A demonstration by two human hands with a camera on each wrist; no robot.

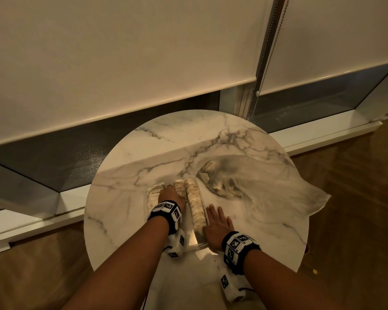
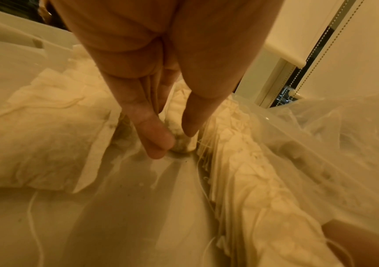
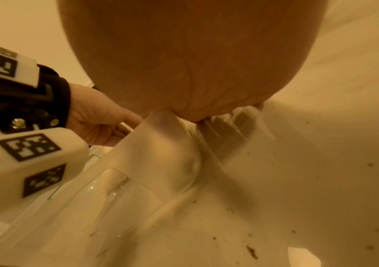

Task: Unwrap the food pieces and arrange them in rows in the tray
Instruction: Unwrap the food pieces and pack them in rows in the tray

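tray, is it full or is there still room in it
Still room. In the tray, rows of food pieces line both sides, and the left wrist view shows bare floor between them where the left hand sets a piece.

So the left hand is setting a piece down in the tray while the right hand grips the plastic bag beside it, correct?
Not quite. In the head view the right hand lies flat against the tray at its right rim; the plastic bag sits untouched farther right. The left hand is indeed in the tray, fingers pinching a piece.

round marble table [image 1: 166,139] | white roller blinds [image 1: 121,52] | wooden floor [image 1: 356,175] | warm dim light
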